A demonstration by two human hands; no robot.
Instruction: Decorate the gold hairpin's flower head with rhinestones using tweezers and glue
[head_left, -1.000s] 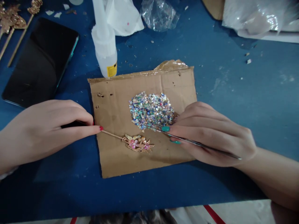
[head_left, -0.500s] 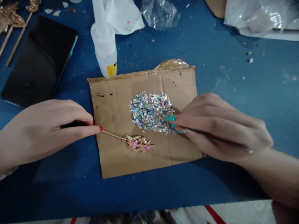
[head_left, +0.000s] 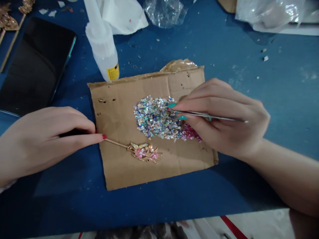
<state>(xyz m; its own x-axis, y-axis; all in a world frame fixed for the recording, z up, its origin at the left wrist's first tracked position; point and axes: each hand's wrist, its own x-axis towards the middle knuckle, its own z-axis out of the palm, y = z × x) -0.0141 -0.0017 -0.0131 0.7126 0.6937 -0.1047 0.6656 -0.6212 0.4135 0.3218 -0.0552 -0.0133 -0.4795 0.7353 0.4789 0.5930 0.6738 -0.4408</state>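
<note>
A brown cardboard sheet [head_left: 119,113] lies on the blue table. On it sits a heap of small iridescent stone chips [head_left: 156,118], with pink ones at its right end. Below the heap lies a gold hairpin [head_left: 143,152] with pink flowers. My left hand [head_left: 42,139] is closed, pinching the hairpin's thin stem at the cardboard's left edge. My right hand [head_left: 224,118] is closed on metal tweezers [head_left: 206,115], whose tips point left into the top of the heap.
A white glue bottle [head_left: 102,46] stands just behind the cardboard. A black phone [head_left: 32,63] lies at the left, gold hairpins [head_left: 10,23] beyond it. Crumpled plastic bags [head_left: 164,11] and white paper lie at the back. Chips are scattered over the table.
My right hand has moved the tweezers up from the lower edge of the heap to its upper part. The pink chips under it now show. My left hand has stayed put.
</note>
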